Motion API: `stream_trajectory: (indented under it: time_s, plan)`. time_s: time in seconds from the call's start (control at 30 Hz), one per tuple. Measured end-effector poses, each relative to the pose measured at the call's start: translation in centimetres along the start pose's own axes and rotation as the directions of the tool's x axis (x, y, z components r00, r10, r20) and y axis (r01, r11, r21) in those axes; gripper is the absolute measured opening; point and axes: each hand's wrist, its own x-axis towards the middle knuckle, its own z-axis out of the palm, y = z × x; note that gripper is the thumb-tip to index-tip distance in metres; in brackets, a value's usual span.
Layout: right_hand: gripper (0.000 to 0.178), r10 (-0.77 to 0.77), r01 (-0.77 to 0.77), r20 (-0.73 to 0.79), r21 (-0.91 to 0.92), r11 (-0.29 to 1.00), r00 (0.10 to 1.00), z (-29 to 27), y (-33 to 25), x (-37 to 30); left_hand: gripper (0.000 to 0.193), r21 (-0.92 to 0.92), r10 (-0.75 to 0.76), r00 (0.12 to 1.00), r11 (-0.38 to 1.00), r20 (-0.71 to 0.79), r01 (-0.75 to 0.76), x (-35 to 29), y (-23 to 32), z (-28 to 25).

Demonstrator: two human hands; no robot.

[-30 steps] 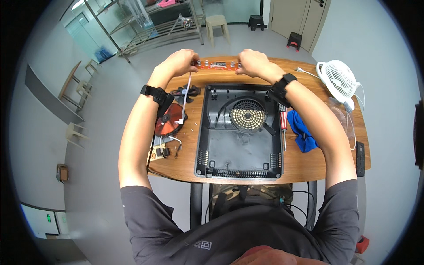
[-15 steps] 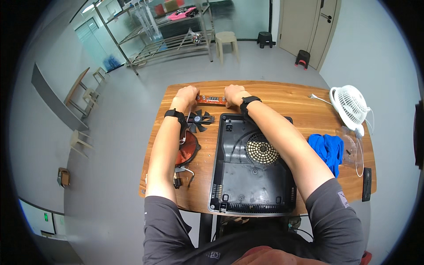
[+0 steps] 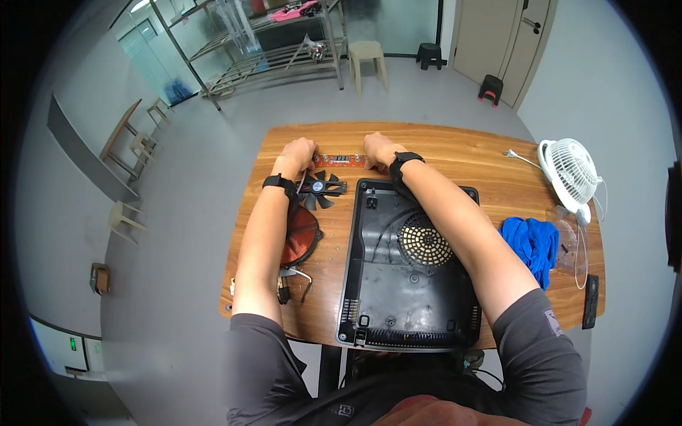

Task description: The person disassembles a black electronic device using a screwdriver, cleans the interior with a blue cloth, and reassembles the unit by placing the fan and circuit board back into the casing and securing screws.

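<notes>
At the far side of the wooden table (image 3: 433, 145), an orange-red circuit board (image 3: 341, 161) with a small digit display lies long side across. My left hand (image 3: 298, 153) is closed at its left end and my right hand (image 3: 382, 150) at its right end; the fingertips are partly hidden. Just nearer than the board sits a black cooling fan (image 3: 319, 187). A round copper-red coil (image 3: 300, 238) shows below the fan, partly behind my left forearm. My right forearm crosses above an upturned black plastic housing (image 3: 405, 298) with a round vent grille (image 3: 424, 241).
On the right stand a white fan (image 3: 572, 170) with a cord, a crumpled blue cloth (image 3: 529, 245), a clear plastic piece (image 3: 566, 245) and a black strip (image 3: 590, 302). Small wired parts (image 3: 288, 284) lie near my left forearm. Beyond the table are a metal rack (image 3: 277, 64) and stools (image 3: 366, 53).
The view has shifted slightly. Both hands stay at the circuit board's ends, and my right hand has moved a little to the right. The other parts on the table look unmoved.
</notes>
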Motion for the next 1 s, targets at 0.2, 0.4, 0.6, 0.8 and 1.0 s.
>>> stream_trajectory:
  time_s: [0.2, 0.4, 0.6, 0.8, 1.0]
  plan:
    - [0.037, -0.089, 0.085, -0.03, -0.128, 0.988, 0.996, -0.6, 0.1, -1.2, 0.041, 0.055, -0.063, 0.997, 0.996, -0.038, 0.065, -1.8, 0.9, -1.1]
    - [0.048, -0.36, 0.313, -0.234, -0.215, 0.925, 0.903, -3.9, 4.1, -6.9, 0.043, -0.204, 0.103, 0.979, 0.969, -0.178, -0.139, -8.0, 4.4, -3.9]
    - [0.056, -0.472, 0.44, -0.285, -0.173, 0.881, 0.834, -2.2, 12.7, -18.3, 0.072, -0.32, 0.383, 0.909, 0.851, -0.163, -0.416, -16.8, 11.7, -1.2]
    - [0.073, -0.327, 0.294, -0.375, -0.144, 0.945, 0.867, 3.4, 16.4, -25.6, 0.092, -0.246, 0.378, 0.924, 0.892, -0.06, -0.38, -20.1, 15.9, 2.8]
    - [0.077, -0.294, 0.284, -0.422, -0.088, 0.955, 0.857, 7.2, 17.9, -25.7, 0.088, -0.072, 0.379, 0.913, 0.917, -0.153, -0.393, -20.7, 17.3, 4.2]
